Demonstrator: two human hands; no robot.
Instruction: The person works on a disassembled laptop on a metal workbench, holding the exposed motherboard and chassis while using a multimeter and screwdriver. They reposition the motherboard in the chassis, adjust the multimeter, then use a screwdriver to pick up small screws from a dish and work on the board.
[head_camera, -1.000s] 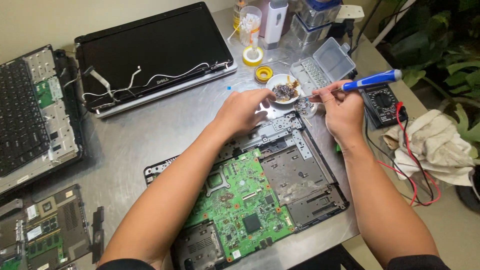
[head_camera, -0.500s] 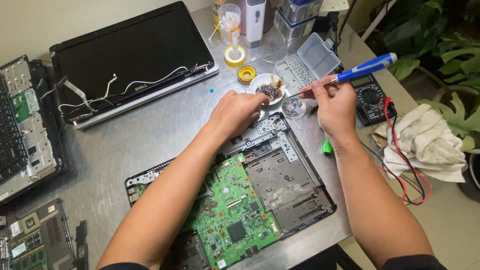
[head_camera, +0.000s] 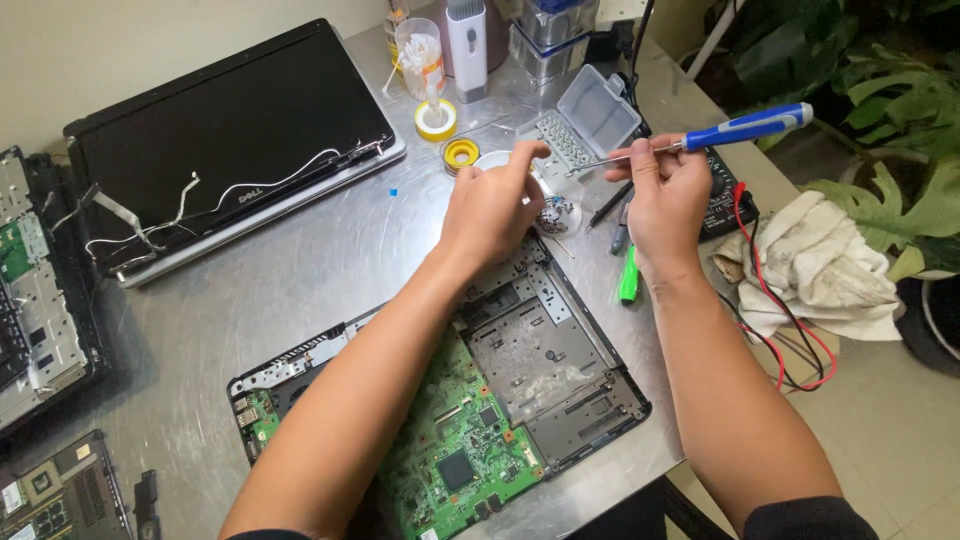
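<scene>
Electronics repair workshop: metal bench (head_camera: 300, 280) w/ opened laptops (head_camera: 450, 420), multimeter (head_camera: 725, 190), screw box (head_camera: 585, 125).

table (head_camera: 300, 270): brushed metal, dull sheen | screwdriver (head_camera: 745, 127) handle: glossy blue plastic

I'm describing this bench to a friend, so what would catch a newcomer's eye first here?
First, the right hand gripping a blue-handled screwdriver above the table's far side, with the left hand reaching its fingers toward the tip. Next, the opened laptop base with its green circuit board, lying near the front edge under both forearms. Then the detached black screen panel with loose white cables at the far left.
</scene>
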